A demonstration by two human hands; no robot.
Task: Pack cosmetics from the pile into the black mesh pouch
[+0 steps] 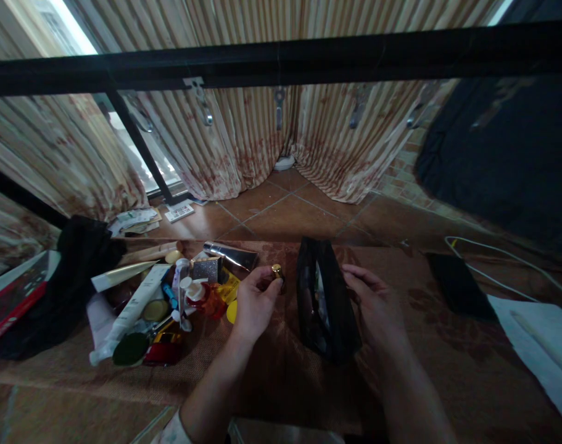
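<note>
My left hand pinches a small gold-topped cosmetic tube between thumb and fingers. Just to its right stands a black pouch, its top slit parted, with some pale contents dimly visible inside. My right hand has its fingers closed at the pouch's right edge. Left of my left hand lies a pile of toiletries: a white tube, a red pump bottle, a dark shiny tube, a glittery dark box and a green round lid.
A brown cloth covers the low surface. At the left are a black bag and a red box. On the right lie a dark phone-like slab, a white cable and white paper. A black rail with hooks crosses ahead.
</note>
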